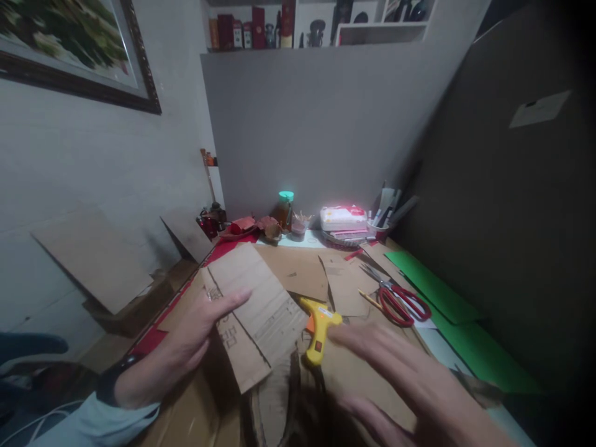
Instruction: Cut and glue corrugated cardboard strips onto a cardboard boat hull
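My left hand grips a folded piece of cardboard, the thumb lying across its upper face. Printed marks show along the lower strip of that piece. My right hand is slightly blurred, with its fingers stretched out and apart. Its fingertips come close to a yellow hot glue gun; whether they touch it I cannot tell. The glue gun lies on the cardboard-covered table, its dark cord running toward me. Below the held piece stands a curved cardboard form, partly hidden.
Red-handled scissors and a pencil lie to the right, near green sheets. Flat cardboard pieces cover the middle. At the back stand a jar with a turquoise lid, a tissue pack and a pen cup.
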A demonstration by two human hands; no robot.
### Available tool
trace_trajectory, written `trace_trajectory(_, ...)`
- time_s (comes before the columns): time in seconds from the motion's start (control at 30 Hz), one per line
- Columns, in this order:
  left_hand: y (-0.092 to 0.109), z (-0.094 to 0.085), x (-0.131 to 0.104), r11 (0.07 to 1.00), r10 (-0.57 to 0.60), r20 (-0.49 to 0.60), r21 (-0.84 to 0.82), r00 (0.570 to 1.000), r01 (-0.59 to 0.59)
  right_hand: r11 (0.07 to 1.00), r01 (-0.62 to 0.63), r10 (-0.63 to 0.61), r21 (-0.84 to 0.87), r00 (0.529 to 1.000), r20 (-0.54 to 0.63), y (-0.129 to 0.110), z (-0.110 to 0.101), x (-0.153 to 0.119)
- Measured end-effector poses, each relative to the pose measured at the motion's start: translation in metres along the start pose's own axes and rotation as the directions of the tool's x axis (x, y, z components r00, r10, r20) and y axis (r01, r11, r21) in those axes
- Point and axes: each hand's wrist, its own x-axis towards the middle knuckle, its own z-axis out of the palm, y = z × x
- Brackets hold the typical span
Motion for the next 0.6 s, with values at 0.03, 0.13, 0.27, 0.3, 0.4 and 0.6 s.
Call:
trace_trajectory(0.03, -0.002, 0.003, -0.004, 1.0, 0.009, 0.04, 0.01, 0.999, -0.01, 0.998, -0.036, 0.039, -0.044, 0.998, 0.057, -0.002, 0.002, 0.013)
trace_trajectory(0.13, -0.005, 0.009, -0.013, 0.998, 0.011, 0.092, 0.063, 0.996, -0.017, 0.987, -0.157, 0.155, 0.013, 0.98, 0.128, -0.009, 0.013, 0.044)
trace_trajectory(0.27, -0.007, 0.006, -0.016, 0.994, -0.008, 0.115, 0.111, 0.993, -0.005, 0.887, -0.348, 0.288, 0.305, 0.931, 0.224, -0.005, 0.033, 0.066)
trace_trajectory(0.3, -0.007, 0.004, -0.015, 0.994, 0.007, 0.121, 0.107, 0.993, -0.02, 0.857, -0.374, 0.306, 0.354, 0.923, 0.233, -0.002, 0.037, 0.068)
trace_trajectory(0.4, -0.003, -0.005, -0.009, 0.996, 0.03, 0.125, 0.074, 0.992, -0.039, 0.761, -0.412, 0.328, 0.502, 0.911, 0.251, 0.01, 0.043, 0.072)
trace_trajectory(0.6, 0.02, -0.028, 0.028, 0.982, -0.036, 0.199, 0.191, 0.979, -0.003, 0.526, -0.562, 0.476, 0.639, 0.817, 0.326, 0.034, 0.034, 0.071)
